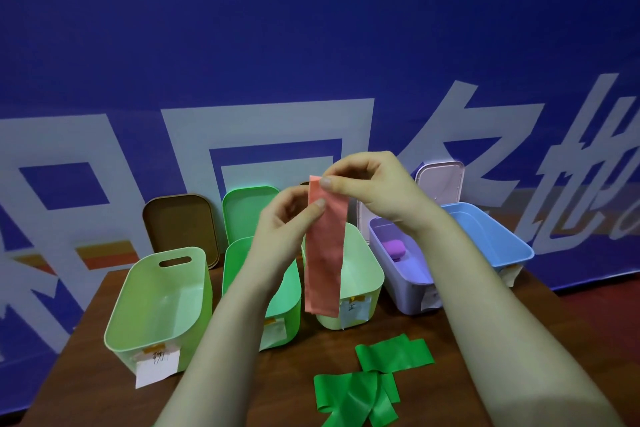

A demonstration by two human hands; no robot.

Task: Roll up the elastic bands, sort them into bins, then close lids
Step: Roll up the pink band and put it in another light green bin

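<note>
**Pink band [325, 253] held up over the bins**

Pink and flat, the band hangs upright above the middle of the worktop [304, 350]. Its lower end is in front of the pale green bin [360, 274]. The right hand [374, 187] pinches the band's top edge between thumb and forefinger. The left hand [287, 215] pinches its left edge just below, with the other fingers curled.

Green bands [394, 354] lie unrolled and overlapping by the near edge, right of centre.

Five open bins stand in a row along the far edge. From the left they are the light green bin [159, 302], the green bin [235, 253], the pale green bin, the lavender bin [408, 291] and the blue bin [491, 239]. A purple roll [394, 248] lies inside the lavender bin.

Behind the bins, lids lean upright: a brown lid [180, 225], a green lid [249, 208] and a pink lid [440, 180].
</note>
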